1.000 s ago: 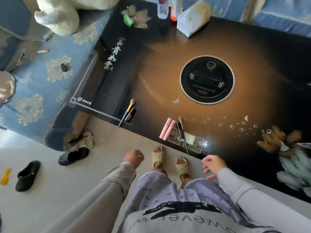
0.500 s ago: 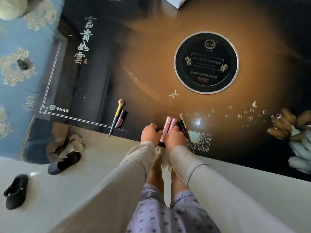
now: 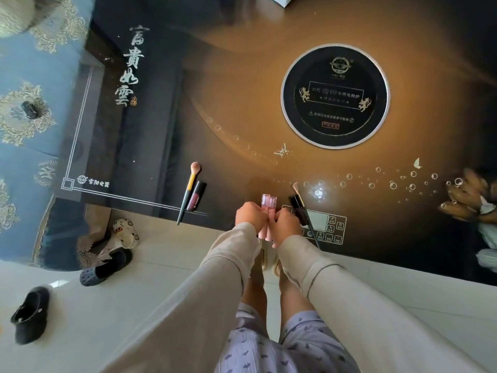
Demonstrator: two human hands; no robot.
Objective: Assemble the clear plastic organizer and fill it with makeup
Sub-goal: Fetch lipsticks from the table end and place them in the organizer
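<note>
Two pink lip gloss tubes [image 3: 267,208] lie side by side at the table's near edge. My left hand [image 3: 250,215] and my right hand [image 3: 286,224] close around them from either side. Just right of my right hand lie a dark tube [image 3: 297,210] and a thin brush [image 3: 302,200] over the table's control panel [image 3: 326,227]. Further left, a pink-tipped makeup brush [image 3: 189,188] and a dark lip gloss [image 3: 196,195] rest near the edge. No clear organizer is in view.
The glossy black-and-gold table [image 3: 242,103] has a round hotplate [image 3: 334,96] set in it. A blue patterned sofa [image 3: 29,109] stands at the left. Black slippers [image 3: 105,267] [image 3: 29,313] and a white slipper [image 3: 125,231] lie on the pale floor.
Both hands rose from beside my knees to the table edge and closed on the two pink tubes. The camera tilted down and closer to the table.
</note>
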